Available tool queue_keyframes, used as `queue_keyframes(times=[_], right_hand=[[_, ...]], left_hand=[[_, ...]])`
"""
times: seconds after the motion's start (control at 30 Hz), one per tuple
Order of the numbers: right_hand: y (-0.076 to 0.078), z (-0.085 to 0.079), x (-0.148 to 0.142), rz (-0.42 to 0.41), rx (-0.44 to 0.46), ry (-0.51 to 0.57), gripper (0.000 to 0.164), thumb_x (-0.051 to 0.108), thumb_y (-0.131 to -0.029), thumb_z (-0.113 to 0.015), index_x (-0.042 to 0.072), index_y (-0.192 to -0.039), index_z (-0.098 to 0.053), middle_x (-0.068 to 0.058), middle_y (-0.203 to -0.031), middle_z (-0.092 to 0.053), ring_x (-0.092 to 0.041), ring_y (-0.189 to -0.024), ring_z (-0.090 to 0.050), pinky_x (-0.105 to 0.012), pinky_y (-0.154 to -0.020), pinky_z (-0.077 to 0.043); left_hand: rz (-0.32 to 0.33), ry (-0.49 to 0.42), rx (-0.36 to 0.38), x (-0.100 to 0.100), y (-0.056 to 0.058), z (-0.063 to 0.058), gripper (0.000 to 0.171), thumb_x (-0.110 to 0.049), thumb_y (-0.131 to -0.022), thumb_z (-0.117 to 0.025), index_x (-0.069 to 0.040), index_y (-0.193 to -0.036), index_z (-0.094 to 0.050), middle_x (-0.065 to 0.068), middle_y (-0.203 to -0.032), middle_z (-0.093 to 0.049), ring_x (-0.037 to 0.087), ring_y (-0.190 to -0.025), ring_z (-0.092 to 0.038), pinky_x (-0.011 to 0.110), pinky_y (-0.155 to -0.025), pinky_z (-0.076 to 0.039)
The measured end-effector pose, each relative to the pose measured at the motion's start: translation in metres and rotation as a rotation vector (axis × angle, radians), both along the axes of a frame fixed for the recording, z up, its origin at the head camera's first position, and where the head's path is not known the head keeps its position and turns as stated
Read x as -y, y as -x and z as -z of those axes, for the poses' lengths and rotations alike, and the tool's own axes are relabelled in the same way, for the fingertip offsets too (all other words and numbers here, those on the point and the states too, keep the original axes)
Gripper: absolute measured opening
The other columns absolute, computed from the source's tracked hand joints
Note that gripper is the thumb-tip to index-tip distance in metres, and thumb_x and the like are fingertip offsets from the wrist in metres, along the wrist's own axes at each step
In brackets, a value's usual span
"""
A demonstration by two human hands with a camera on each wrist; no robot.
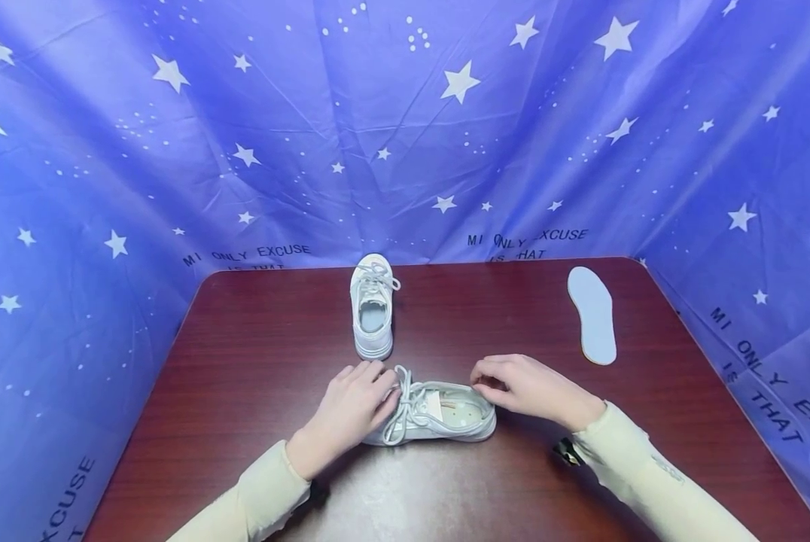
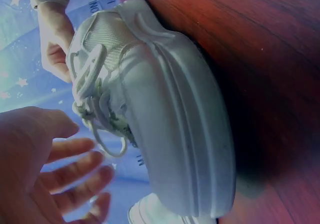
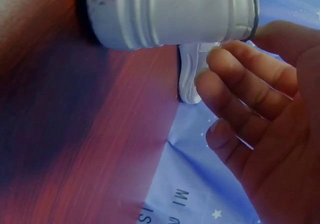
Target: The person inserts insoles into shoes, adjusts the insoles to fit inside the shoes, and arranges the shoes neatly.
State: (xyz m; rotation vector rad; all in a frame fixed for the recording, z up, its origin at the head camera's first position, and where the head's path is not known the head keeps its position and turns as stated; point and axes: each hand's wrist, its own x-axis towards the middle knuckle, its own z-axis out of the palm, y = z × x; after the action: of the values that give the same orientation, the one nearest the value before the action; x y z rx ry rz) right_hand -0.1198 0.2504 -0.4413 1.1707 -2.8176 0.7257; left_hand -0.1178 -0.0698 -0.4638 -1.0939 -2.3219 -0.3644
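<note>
A white lace-up shoe [image 1: 439, 433] lies crosswise on the table, its toe to the left and its heel to the right. Its laces [image 1: 403, 410] are tied in a bow, and a pale inner sole shows through the opening. My left hand [image 1: 354, 403] is over the toe end beside the bow; in the left wrist view its fingers [image 2: 80, 171] are loosely bent with nothing between them. At the heel, my right hand [image 1: 523, 384] has its thumb right by the collar. The right wrist view shows its other fingers [image 3: 225, 89] loosely curved beside the heel [image 3: 175, 14].
A second white shoe [image 1: 373, 342] stands behind the first, toe pointing away. At the back right a light insole [image 1: 595, 316] lies flat on the dark red wooden table [image 1: 256, 324]. Blue star-patterned cloth [image 1: 351, 113] surrounds the table's back and sides.
</note>
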Motion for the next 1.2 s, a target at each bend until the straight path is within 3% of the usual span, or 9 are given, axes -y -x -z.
queue_keyframes(times=[0.23, 0.43, 0.63, 0.9, 1.2], right_hand=[[-0.007, 0.003, -0.006, 0.052, 0.005, -0.035, 0.005, 0.025, -0.099, -0.069, 0.023, -0.096, -0.072, 0.02, -0.09, -0.065, 0.003, -0.071, -0.054, -0.021, -0.065, -0.049], [-0.008, 0.01, -0.006, 0.054, 0.064, 0.0, 0.005, 0.024, -0.1, -0.068, 0.021, -0.098, -0.071, 0.021, -0.087, -0.063, 0.004, -0.068, -0.051, -0.02, -0.062, -0.047], [-0.008, 0.013, -0.007, 0.054, 0.097, 0.03, 0.004, 0.021, -0.098, -0.069, 0.017, -0.098, -0.07, 0.019, -0.084, -0.063, 0.004, -0.073, -0.054, -0.022, -0.065, -0.05], [-0.004, 0.012, -0.003, 0.056, 0.121, 0.027, 0.004, 0.016, -0.099, -0.067, 0.017, -0.101, -0.071, 0.017, -0.087, -0.066, 0.003, -0.078, -0.059, -0.026, -0.07, -0.055], [-0.004, 0.011, -0.005, 0.077, 0.152, 0.0, 0.006, 0.02, -0.102, -0.064, 0.017, -0.101, -0.07, 0.018, -0.088, -0.066, 0.003, -0.077, -0.058, -0.025, -0.07, -0.053]], left_hand=[[0.235, 0.075, 0.007, -0.014, 0.007, -0.007, 0.011, -0.019, -0.093, -0.076, -0.015, -0.098, -0.067, -0.003, -0.099, -0.064, 0.017, -0.086, -0.061, 0.03, -0.071, -0.047], [0.359, 0.202, 0.009, -0.026, 0.007, -0.013, 0.017, -0.012, -0.089, -0.074, -0.018, -0.103, -0.068, -0.007, -0.107, -0.066, 0.016, -0.093, -0.057, 0.029, -0.075, -0.044], [0.379, 0.343, -0.027, -0.036, 0.011, -0.014, 0.025, -0.018, -0.091, -0.072, -0.026, -0.115, -0.072, -0.013, -0.119, -0.069, 0.014, -0.108, -0.056, 0.031, -0.083, -0.041], [0.4, 0.421, 0.026, -0.039, 0.015, -0.018, 0.011, -0.021, -0.096, -0.064, -0.024, -0.106, -0.068, -0.015, -0.118, -0.073, 0.017, -0.123, -0.056, 0.034, -0.087, -0.041], [0.361, 0.478, -0.014, -0.039, 0.019, -0.023, 0.011, -0.024, -0.099, -0.06, -0.028, -0.104, -0.07, -0.012, -0.106, -0.067, 0.015, -0.108, -0.055, 0.034, -0.092, -0.042]])
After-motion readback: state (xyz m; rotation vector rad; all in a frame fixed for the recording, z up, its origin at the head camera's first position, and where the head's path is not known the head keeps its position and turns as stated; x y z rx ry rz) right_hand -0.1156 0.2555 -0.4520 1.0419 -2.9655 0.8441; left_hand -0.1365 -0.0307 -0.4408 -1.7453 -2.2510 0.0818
